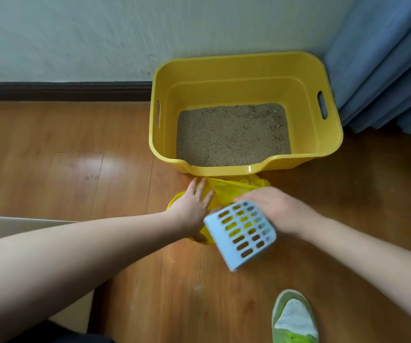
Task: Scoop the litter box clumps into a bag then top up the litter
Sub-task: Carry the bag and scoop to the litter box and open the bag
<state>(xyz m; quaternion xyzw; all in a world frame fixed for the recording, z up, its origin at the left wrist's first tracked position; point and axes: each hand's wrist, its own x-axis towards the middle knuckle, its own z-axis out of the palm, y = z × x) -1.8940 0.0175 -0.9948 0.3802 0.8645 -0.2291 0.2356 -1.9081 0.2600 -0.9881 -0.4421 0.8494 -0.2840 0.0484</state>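
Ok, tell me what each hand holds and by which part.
Right hand holds the blue scoop at its handle end, hidden. Left hand presses flat on the yellow bag.

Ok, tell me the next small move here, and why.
Probably pull the bag mouth open. It lies crumpled on the floor in front of the litter box, the left hand rests flat on it, and the right hand already has the scoop.

Yellow litter box (245, 70) sits at twelve o'clock with tan litter (231, 137) inside, crumpled yellow bag (226, 189) touching its front, pale-blue slotted scoop (240, 233) tilted at six.
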